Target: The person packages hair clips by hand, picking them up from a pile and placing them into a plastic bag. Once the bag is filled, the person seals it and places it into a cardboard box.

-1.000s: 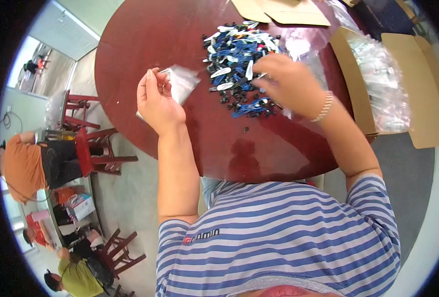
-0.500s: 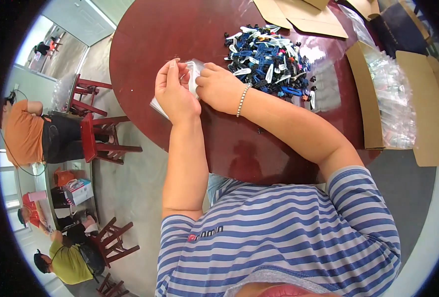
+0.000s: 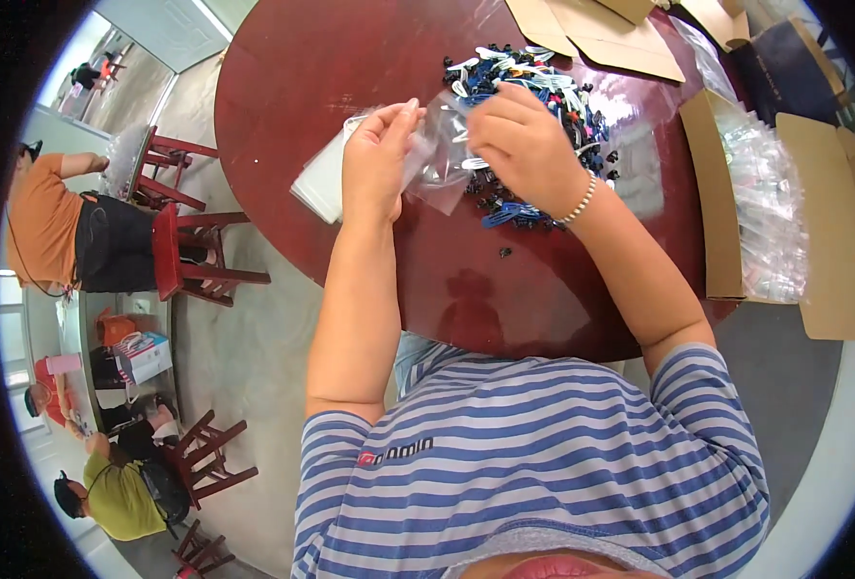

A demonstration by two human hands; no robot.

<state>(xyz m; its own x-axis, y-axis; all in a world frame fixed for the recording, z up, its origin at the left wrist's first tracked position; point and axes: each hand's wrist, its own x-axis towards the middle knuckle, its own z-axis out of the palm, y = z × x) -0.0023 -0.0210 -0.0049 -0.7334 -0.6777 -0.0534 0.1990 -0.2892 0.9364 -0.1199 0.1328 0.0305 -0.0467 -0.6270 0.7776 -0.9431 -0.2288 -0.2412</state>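
Observation:
My left hand (image 3: 381, 159) pinches a clear plastic bag (image 3: 437, 174) between thumb and fingers, above the round table. My right hand (image 3: 529, 150) has curled fingers at the bag's right side, in front of the heap. Its fingertips are blurred, and what they hold, if anything, cannot be made out. Behind and beside it spreads a heap of small clip-like pieces (image 3: 582, 106), mostly black, white and blue with a few bright spots. Under and left of my left hand lies a stack of flat, whitish clear bags (image 3: 321, 185).
The dark red table (image 3: 283, 77) is glossy. At its right stands an open cardboard box (image 3: 723, 203) of filled clear bags (image 3: 767, 212). Flattened cardboard (image 3: 620, 43) lies at the back. One small black piece (image 3: 504, 253) lies apart. Red stools (image 3: 201, 251) and several people are off to the left.
My right hand has moved right, away from my left hand toward the heap. The clear bag now stretches out between the hands, and the flat stack shows more.

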